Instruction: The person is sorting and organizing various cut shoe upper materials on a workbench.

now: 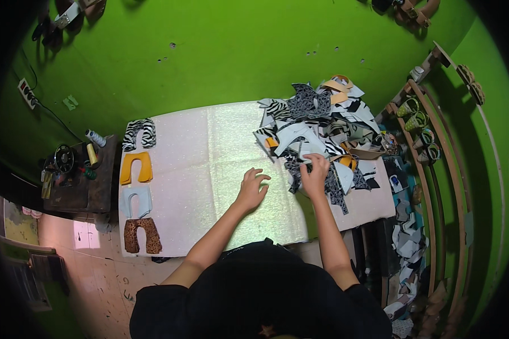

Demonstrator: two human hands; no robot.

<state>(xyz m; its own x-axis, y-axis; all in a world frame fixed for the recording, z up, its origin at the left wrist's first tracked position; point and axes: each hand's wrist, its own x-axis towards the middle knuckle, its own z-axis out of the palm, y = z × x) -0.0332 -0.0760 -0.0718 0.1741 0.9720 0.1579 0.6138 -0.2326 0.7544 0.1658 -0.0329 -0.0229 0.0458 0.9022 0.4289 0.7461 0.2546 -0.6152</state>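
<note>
My left hand (253, 190) is over the pale shimmering sheet (181, 164) on the table, fingers bent and spread, nothing in them. At the near edge of a heap of cut scraps (314, 135), my right hand (315, 176) reaches in with loosely curled fingers, thumb apart from them. Its fingertips are at the white and black-patterned pieces; I see nothing gripped. Along the sheet's left side lie U-shaped cut pieces in a column: zebra-striped (139, 134), orange (136, 168), pale blue-white (136, 202) and leopard-print (142, 235).
A sewing machine (65, 158) with thread spools (95, 138) stands on a dark table at left. Wooden racks (430, 169) with sandals (417, 121) line the right wall. More scraps (407, 243) hang or lie below the table's right end. The green wall borders the far side.
</note>
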